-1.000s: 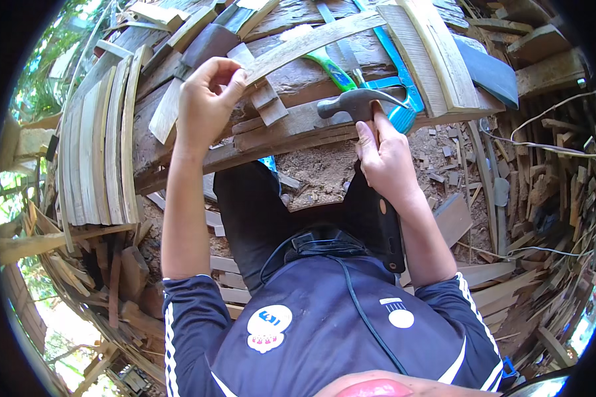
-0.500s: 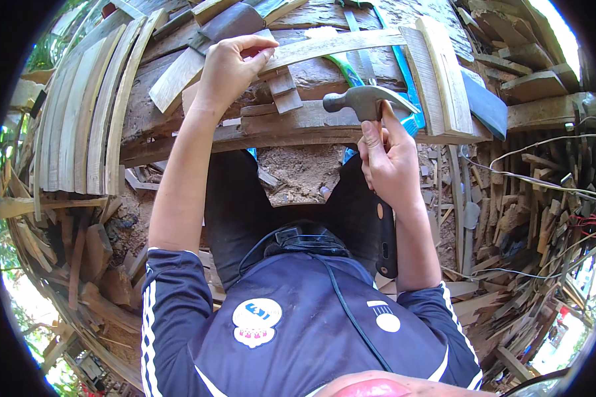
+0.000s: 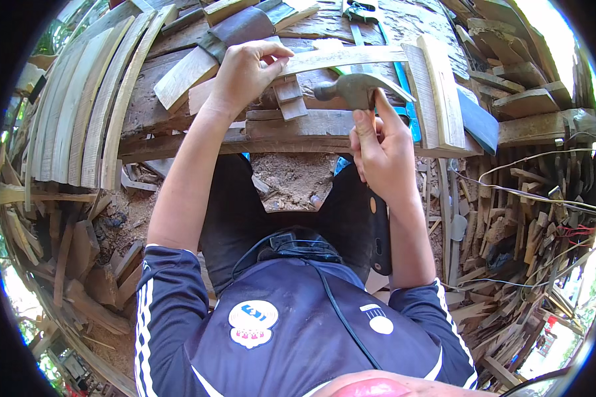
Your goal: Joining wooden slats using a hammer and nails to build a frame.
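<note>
My right hand (image 3: 384, 149) grips a claw hammer (image 3: 354, 90) close below its grey steel head, which is raised over the near side of the bench. My left hand (image 3: 251, 73) is closed in a pinch at the left end of a thin pale wooden strip (image 3: 347, 58). Whatever sits between those fingertips is too small to make out. The strip runs rightward to a brown upright board (image 3: 421, 92), with a paler board (image 3: 442, 92) against it. Beneath the strip's left end lie small stacked wood blocks (image 3: 289, 98). The hammer head is apart from the strip.
A row of pale planks (image 3: 79, 99) leans on the bench's left side. Behind my left hand are a loose board (image 3: 185, 78) and a dark folded piece (image 3: 242, 30). A teal tool (image 3: 414, 122) lies near the upright board. Scrap wood (image 3: 523, 218) fills the right side.
My left hand has shifted slightly right along the strip, still pinched. The hammer has moved a little left and away from me, its head now covering part of the teal tool.
</note>
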Demonstrator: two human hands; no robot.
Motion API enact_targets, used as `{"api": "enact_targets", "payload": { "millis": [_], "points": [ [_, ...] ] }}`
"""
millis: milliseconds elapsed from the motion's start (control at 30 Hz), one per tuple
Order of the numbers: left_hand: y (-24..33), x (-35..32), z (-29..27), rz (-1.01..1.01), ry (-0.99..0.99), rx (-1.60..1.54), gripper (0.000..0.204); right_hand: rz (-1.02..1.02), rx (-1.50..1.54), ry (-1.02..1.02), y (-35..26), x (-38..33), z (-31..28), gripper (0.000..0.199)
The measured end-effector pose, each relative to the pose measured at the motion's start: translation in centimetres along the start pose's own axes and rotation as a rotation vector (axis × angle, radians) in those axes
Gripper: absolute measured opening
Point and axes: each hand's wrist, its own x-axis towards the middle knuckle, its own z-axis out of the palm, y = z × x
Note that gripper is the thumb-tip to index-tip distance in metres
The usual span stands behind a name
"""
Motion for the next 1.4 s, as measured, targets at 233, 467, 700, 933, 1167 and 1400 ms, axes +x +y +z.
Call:
{"api": "enact_targets", "payload": {
  "millis": [233,467,700,933,1167,1400],
  "points": [
    [1.1,-0.4,0.6,-0.028,0.073,0.026,0.035,-0.23,-0.173,-0.03,-3.3,5.5,1.3,0.029],
    [0.3,-0.5,1.2,-0.075,0.143,-0.019,0.059,-0.352,-0.344,-0.129,-4.0,8.3,3.6,0.034],
    [0.4,-0.6,1.0,-0.065,0.138,-0.014,0.055,-0.358,-0.277,0.054,-4.4,7.2,4.1,0.033],
    [0.3,-0.6,1.1,-0.072,0.143,-0.038,0.05,-0.255,-0.273,-0.032,-6.4,6.7,3.0,0.031],
    [0.5,-0.7,0.6,-0.103,0.099,-0.016,0.045,-0.356,-0.336,0.006,-3.5,7.3,3.3,0.032],
    [0.6,-0.8,0.9,-0.089,0.085,-0.079,0.034,-0.175,-0.254,0.086,-0.9,3.2,0.7,0.036]
  ]
}}
